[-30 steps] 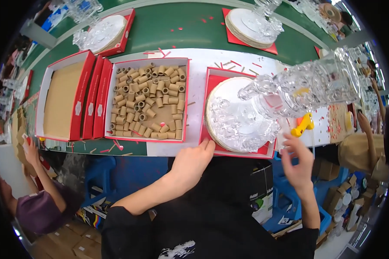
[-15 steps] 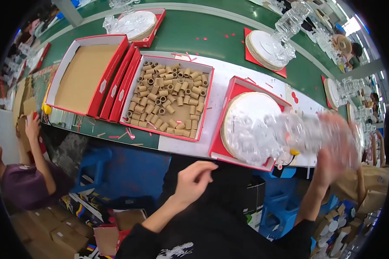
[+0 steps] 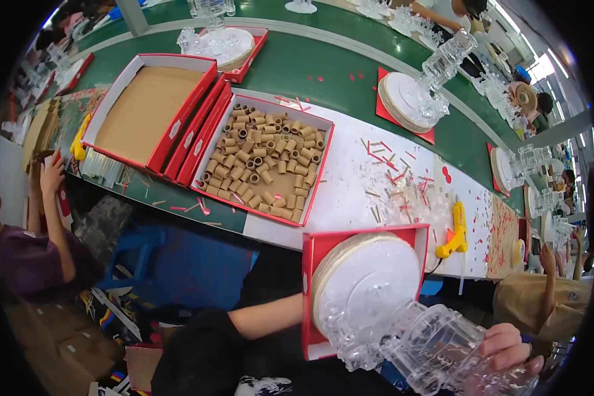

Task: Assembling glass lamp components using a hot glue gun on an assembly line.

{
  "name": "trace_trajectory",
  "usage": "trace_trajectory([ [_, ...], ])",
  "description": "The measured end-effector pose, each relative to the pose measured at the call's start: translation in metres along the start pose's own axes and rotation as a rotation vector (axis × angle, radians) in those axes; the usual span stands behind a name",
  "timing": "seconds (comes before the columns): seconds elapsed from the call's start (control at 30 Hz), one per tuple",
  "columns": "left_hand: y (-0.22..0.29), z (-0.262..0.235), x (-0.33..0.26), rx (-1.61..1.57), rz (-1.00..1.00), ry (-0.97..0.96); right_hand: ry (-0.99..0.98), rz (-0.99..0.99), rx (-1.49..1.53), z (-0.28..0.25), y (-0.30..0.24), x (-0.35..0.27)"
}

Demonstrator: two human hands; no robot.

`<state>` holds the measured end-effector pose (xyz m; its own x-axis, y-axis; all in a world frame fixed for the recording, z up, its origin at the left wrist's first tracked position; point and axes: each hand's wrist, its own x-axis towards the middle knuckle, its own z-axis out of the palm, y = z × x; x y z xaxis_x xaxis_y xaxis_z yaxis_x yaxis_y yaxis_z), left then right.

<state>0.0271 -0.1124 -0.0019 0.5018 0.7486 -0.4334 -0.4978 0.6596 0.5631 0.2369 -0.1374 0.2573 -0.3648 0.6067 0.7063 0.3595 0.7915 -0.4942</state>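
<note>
Head view, and our landmark is the red tray held off the near edge of the bench, tilted up toward us. On its face sits a round white disc, and from the lower right of that disc a clear plastic ornament runs out, long axis slanting down and to the right, away from the tray.

Our right hand sits at the far end of that ornament, below and right of the tray, fingers curled closed around the clear piece. Our left forearm reaches in from the left and passes behind the tray's lower left edge; we cannot tell how the left hand is set, since the tray hides it, though it seems to carry the tray from behind. So the right hand is the nearer one to the ornament, the left to the tray.

Above the tray, on the bench, lies a yellow glue gun. Up and left of the tray stands 1 red box of short cardboard tubes.
</note>
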Motion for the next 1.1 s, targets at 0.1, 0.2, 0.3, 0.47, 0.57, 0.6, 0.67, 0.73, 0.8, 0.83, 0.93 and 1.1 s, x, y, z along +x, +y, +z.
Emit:
trace_trajectory([
  [0.1, -0.007, 0.015, -0.008, -0.073, -0.023, -0.016, 0.399, -0.045, 0.143, 0.053, 0.007, 0.035],
  [0.2, -0.005, 0.016, -0.025, -0.139, -0.04, -0.047, 0.145, -0.066, 0.202, -0.014, 0.025, -0.004],
  [0.3, 0.013, 0.018, -0.028, -0.229, -0.047, -0.02, 0.144, -0.026, 0.234, -0.013, 0.042, -0.022],
  [0.47, 0.042, 0.029, -0.032, -0.366, -0.113, -0.067, 0.373, 0.219, 0.539, -0.05, 0.083, -0.028],
  [0.57, 0.065, 0.025, -0.035, -0.419, -0.157, -0.284, 0.573, 0.302, 0.304, -0.048, 0.111, -0.014],
  [0.6, 0.061, 0.006, -0.036, -0.52, -0.077, -0.51, 0.632, 0.316, 0.256, -0.043, 0.12, -0.005],
  [0.67, 0.081, -0.008, -0.034, -0.275, 0.081, -0.424, 0.414, 0.297, -0.089, -0.021, 0.129, 0.025],
  [0.73, 0.096, -0.029, -0.042, 0.072, 0.159, -0.208, 0.25, 0.329, -0.249, 0.003, 0.137, 0.047],
  [0.8, 0.112, -0.029, -0.05, 0.49, 0.327, -0.039, 0.173, 0.234, -0.091, 0.029, 0.15, 0.064],
  [0.83, 0.118, -0.027, -0.047, 0.53, 0.293, -0.063, 0.238, 0.237, 0.04, 0.044, 0.155, 0.07],
  [0.93, 0.133, -0.02, -0.036, 0.804, 0.524, 0.128, 0.175, 0.345, -0.047, 0.044, 0.184, 0.085],
  [1.1, 0.158, -0.028, 0.015, 1.065, 0.62, 0.258, 0.177, 0.224, -0.267, 0.022, 0.184, 0.049],
])
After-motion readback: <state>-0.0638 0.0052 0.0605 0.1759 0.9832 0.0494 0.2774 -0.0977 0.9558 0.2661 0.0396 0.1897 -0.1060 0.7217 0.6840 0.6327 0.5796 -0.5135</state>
